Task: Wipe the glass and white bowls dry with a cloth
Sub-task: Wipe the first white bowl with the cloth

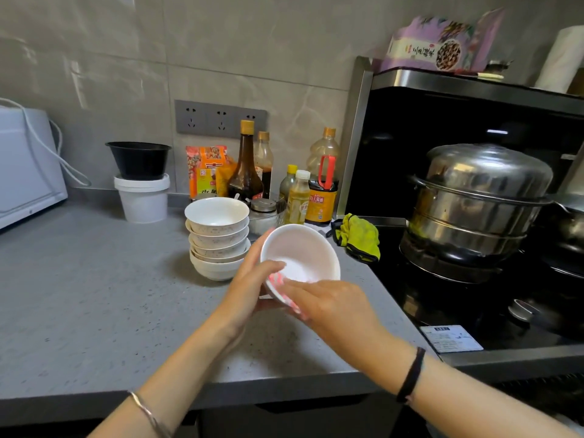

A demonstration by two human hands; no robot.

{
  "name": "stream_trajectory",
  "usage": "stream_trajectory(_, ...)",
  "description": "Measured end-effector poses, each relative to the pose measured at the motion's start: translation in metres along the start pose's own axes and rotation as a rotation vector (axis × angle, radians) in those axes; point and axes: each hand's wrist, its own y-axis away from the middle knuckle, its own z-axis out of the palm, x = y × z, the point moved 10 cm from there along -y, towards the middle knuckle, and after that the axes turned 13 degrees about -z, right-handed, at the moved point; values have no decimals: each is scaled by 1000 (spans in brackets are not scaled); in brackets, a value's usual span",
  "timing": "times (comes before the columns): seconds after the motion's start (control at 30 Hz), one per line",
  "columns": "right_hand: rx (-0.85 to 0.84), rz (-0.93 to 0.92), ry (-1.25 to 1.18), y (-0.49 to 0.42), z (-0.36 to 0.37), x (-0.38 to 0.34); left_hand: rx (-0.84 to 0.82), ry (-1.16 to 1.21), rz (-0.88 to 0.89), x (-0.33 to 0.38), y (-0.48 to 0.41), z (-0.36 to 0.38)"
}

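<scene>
I judge I am in the middle of the white bowls. A stack of white bowls (218, 238) stands on the counter (94, 295) towards its back edge, in front of the bottles (252, 165); whether those are done or waiting I cannot tell. I can make out no glass bowl here.

Just right of the stack, my left hand (249, 286) holds one white bowl (300, 254) up off the counter, near the right edge by the stove, tilted so its mouth faces me. The thumb (268, 267) hooks over the rim into the bowl and the other fingers curl round the outside, mostly hidden behind it. The wrist is bent back, the forearm coming up from the front edge.

The cloth (279, 279) (pink and white, only a scrap of it showing) lies over the bowl's near rim between my two hands. My right hand (328, 298) lies on it, fingers nearly straight and close together, pressing it against the inside wall. The thumb is hidden below, so I cannot say whether it nips the cloth from outside.

The next move, I think, calls for turning the bowl with the left hand while the right sweeps the cloth round the rim and down into the bottom, with a firm grip since the bowl may be wet and slippery. A yellow rag (358, 237) lies at the counter's right edge, untouched.
</scene>
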Motion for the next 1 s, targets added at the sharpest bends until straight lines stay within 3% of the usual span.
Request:
stream_trajectory(0.13, -17, 290, -187, -12, -4, -1, 171, 115, 2, -13, -1, -3)
stream_trajectory(0.23, -141, 172, -373, -4, 7, -17, 172, 13, 42, 3, -7, -8)
stream_trajectory(0.43, -544, -339, 205, 15, 14, 13, -40, -287, -44, 11, -7, -1)
stream_trajectory(0.57, -650, -544, 745, 11, 10, 23, -244, -463, -115, 3, -5, 14)
stream_trajectory(0.67, -716, -579, 830, 16, 14, 20, -290, -477, -146, -5, -9, 16)
stream_trajectory(0.7, -769, -551, 812, 21, 19, 20, -287, -487, -140, -7, -8, 17)
stream_trajectory(0.77, -718, -459, 683, 23, 23, 15, -228, -417, -130, -10, -11, 14)
stream_trajectory(1.0, -481, 101, -190, 16, 9, -12, -19, -128, 37, 8, -9, 9)
